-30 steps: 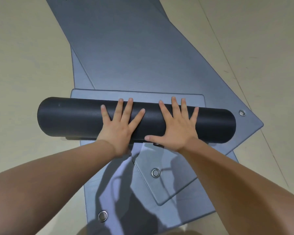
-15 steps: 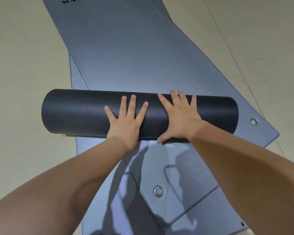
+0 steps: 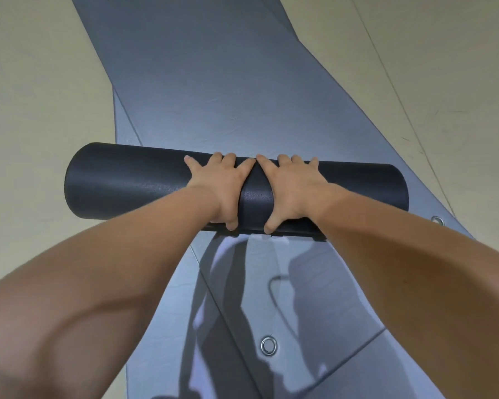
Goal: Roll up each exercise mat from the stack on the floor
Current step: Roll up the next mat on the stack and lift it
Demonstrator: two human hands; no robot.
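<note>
A dark rolled mat [image 3: 127, 185] lies crosswise on the stack, still joined to its flat grey part [image 3: 213, 82], which stretches away from me. My left hand [image 3: 222, 185] and my right hand [image 3: 291, 188] sit side by side on the middle of the roll. Their fingers curl over the far top edge and the thumbs press the near side. Below the roll lie other flat grey mats [image 3: 329, 298], fanned at different angles.
A metal eyelet [image 3: 268, 345] marks a mat corner near me and another eyelet [image 3: 437, 220] sits at the right edge. Beige floor [image 3: 41, 82] surrounds the stack on both sides. Black lettering shows at the top edge of the far mat.
The roll has moved away from me along the mat and grown thicker. My hands went from flat with spread fingers to wrapped over the roll, closer together.
</note>
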